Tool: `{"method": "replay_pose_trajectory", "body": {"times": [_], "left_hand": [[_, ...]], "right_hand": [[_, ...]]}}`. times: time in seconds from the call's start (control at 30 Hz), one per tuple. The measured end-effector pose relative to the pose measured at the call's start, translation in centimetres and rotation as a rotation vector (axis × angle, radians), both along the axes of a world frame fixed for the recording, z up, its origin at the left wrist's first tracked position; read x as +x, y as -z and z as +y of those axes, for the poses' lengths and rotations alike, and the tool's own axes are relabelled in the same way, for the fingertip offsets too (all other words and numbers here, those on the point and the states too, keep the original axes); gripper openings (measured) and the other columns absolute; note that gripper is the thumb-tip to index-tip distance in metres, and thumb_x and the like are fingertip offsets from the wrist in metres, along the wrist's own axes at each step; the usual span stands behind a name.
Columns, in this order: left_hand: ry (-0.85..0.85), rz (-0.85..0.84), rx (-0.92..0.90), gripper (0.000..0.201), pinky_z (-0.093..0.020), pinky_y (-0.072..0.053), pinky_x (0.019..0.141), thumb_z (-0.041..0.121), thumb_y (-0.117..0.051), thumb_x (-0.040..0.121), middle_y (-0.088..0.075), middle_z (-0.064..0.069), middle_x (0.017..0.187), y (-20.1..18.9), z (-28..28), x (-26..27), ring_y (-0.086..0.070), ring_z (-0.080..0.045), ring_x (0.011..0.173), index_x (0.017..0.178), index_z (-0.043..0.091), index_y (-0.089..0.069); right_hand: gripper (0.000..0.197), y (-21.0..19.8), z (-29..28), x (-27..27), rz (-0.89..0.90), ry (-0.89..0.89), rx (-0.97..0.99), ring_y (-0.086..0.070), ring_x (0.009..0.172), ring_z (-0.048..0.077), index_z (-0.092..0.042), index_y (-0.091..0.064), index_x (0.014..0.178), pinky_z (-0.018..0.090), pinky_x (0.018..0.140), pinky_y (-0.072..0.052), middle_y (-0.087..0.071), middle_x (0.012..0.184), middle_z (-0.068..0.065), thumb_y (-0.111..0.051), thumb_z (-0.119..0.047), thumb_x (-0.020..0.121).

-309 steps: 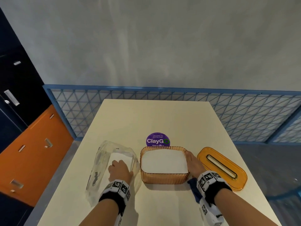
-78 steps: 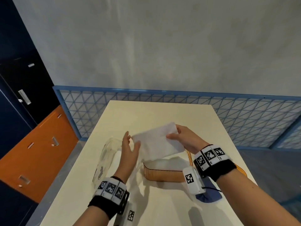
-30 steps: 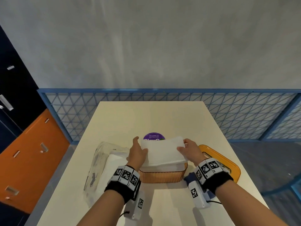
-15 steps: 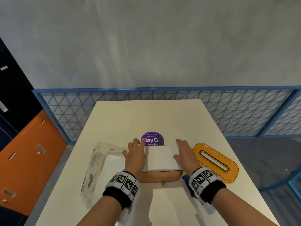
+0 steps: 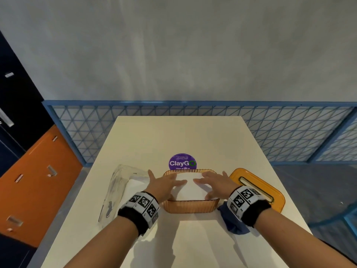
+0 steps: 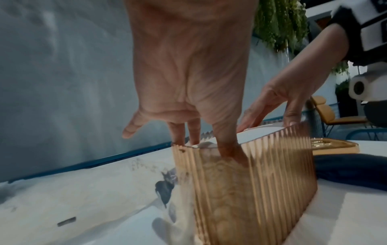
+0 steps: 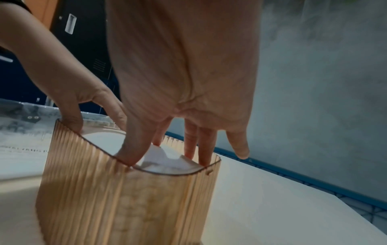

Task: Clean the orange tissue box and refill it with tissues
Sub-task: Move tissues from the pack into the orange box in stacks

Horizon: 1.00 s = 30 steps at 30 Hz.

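We are pressing both flat, released hands, left hand (image 5: pixel 163 185) and right hand (image 5: pixel 213 185), onto the tissues (image 5: pixel 190 190) in the orange tissue box (image 5: pixel 190 206) at lower centre of the worktop (image 5: pixel 183 136), its lid (image 5: pixel 257 188) lying right, a clear wrapper (image 5: pixel 119 188) left, a blue cloth (image 5: pixel 232 222) beneath our right wrist.

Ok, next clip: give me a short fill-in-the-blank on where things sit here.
1. Both hands press the white tissues down into the ribbed ____ box.
2. The slotted lid lies on the table to the box's ____.
3. The crumpled cloth under the right wrist is dark ____.

Missing words: orange; right; blue
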State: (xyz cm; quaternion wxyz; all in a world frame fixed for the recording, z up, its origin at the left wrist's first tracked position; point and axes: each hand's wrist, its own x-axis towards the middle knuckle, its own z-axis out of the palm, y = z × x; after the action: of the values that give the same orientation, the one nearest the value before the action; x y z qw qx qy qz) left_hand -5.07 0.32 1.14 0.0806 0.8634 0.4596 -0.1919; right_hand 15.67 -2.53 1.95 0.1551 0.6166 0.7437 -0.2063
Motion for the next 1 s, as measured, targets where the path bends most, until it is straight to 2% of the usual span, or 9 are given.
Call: {"method": "replay_pose_trajectory", "body": {"times": [0.17, 0.27, 0.47, 0.57, 0.63, 0.7, 0.8, 0.9, 1.0], "left_hand": [[-0.021, 0.03, -0.031, 0.067, -0.074, -0.005, 0.105, 0.021, -0.05, 0.095, -0.016, 0.002, 0.157, 0.0, 0.6, -0.5, -0.023, -0.017, 0.144, 0.146, 0.045, -0.015], [-0.003, 0.042, 0.025, 0.067, -0.069, -0.013, 0.107, 0.013, -0.048, 0.095, -0.025, -0.002, 0.153, 0.2, 0.3, -0.2, -0.03, -0.023, 0.14, 0.146, 0.043, -0.016], [0.067, 0.077, 0.199, 0.066, -0.062, -0.021, 0.106, 0.011, -0.042, 0.096, -0.03, -0.003, 0.149, 1.3, -0.3, -0.1, -0.025, -0.029, 0.136, 0.146, 0.042, -0.013], [0.036, 0.02, 0.225, 0.061, -0.058, -0.023, 0.106, 0.012, -0.045, 0.095, -0.03, -0.004, 0.148, 1.2, -0.8, 0.1, -0.022, -0.031, 0.135, 0.144, 0.04, -0.023], [-0.064, -0.147, 0.187, 0.047, -0.052, -0.024, 0.105, 0.027, -0.053, 0.092, -0.027, 0.002, 0.151, 0.9, -1.0, -0.2, -0.022, -0.028, 0.136, 0.137, 0.036, -0.042], [-0.243, -0.412, 0.185, 0.033, -0.044, -0.026, 0.103, 0.038, -0.054, 0.091, -0.034, 0.007, 0.147, 0.8, -1.0, -1.8, -0.026, -0.023, 0.133, 0.123, 0.032, -0.058], [-0.544, -0.681, 0.258, 0.025, -0.039, -0.037, 0.099, 0.024, -0.052, 0.094, -0.053, -0.003, 0.13, 2.0, -0.1, -6.7, -0.043, -0.025, 0.12, 0.115, 0.02, -0.064], [-0.759, -0.612, 0.136, 0.03, -0.036, -0.039, 0.099, 0.01, -0.048, 0.094, -0.054, -0.017, 0.128, 3.8, 0.6, -10.6, -0.05, -0.031, 0.118, 0.121, 0.007, -0.058], [-0.836, -0.48, -0.047, 0.035, -0.032, -0.038, 0.1, 0.014, -0.049, 0.094, -0.048, -0.017, 0.134, 5.1, 0.2, -11.0, -0.049, -0.03, 0.122, 0.127, 0.005, -0.051]], "right_hand": [[0.073, 0.3, 0.2, 0.0, -0.071, -0.081, -0.027, -0.016, 0.145, 0.022, -0.043, -0.014, 0.147, 0.052, 0.117, -0.009, -0.012, 0.159, -0.002, -0.058, -0.027, 0.091], [0.072, 0.6, 0.2, -0.3, -0.136, -0.119, 0.0, -0.02, 0.144, 0.024, -0.043, -0.012, 0.147, 0.051, 0.116, -0.013, -0.014, 0.158, 0.0, -0.056, -0.028, 0.092], [0.068, 1.2, -0.3, -0.3, -0.19, -0.111, 0.044, -0.027, 0.142, 0.027, -0.045, -0.008, 0.146, 0.061, 0.114, -0.006, -0.013, 0.158, 0.0, -0.05, -0.029, 0.095], [0.067, 1.1, -0.4, -0.2, -0.188, -0.104, 0.053, -0.028, 0.141, 0.027, -0.046, -0.009, 0.146, 0.062, 0.113, -0.006, -0.013, 0.158, 0.0, -0.049, -0.028, 0.096], [0.066, 0.9, -0.2, 0.1, -0.134, -0.076, 0.04, -0.025, 0.142, 0.025, -0.046, -0.012, 0.145, 0.061, 0.113, -0.006, -0.013, 0.158, -0.002, -0.051, -0.028, 0.095], [0.064, 0.8, -0.1, 0.6, 0.002, -0.016, 0.052, -0.023, 0.143, 0.021, -0.046, -0.022, 0.144, 0.058, 0.114, -0.01, -0.015, 0.157, -0.006, -0.055, -0.032, 0.092], [0.05, 0.9, 0.0, 1.6, 0.241, 0.071, 0.277, -0.037, 0.132, 0.017, -0.041, -0.038, 0.139, 0.043, 0.107, -0.035, -0.035, 0.147, -0.004, -0.053, -0.035, 0.092], [0.043, 1.6, 0.0, 2.2, 0.368, 0.245, 0.402, -0.043, 0.125, 0.02, -0.032, -0.04, 0.14, 0.036, 0.101, -0.041, -0.044, 0.136, 0.002, -0.046, -0.029, 0.097], [0.045, 2.7, -0.3, 2.1, 0.354, 0.339, 0.321, -0.043, 0.125, 0.025, -0.027, -0.034, 0.144, 0.035, 0.103, -0.04, -0.043, 0.136, 0.009, -0.04, -0.029, 0.099]]}}
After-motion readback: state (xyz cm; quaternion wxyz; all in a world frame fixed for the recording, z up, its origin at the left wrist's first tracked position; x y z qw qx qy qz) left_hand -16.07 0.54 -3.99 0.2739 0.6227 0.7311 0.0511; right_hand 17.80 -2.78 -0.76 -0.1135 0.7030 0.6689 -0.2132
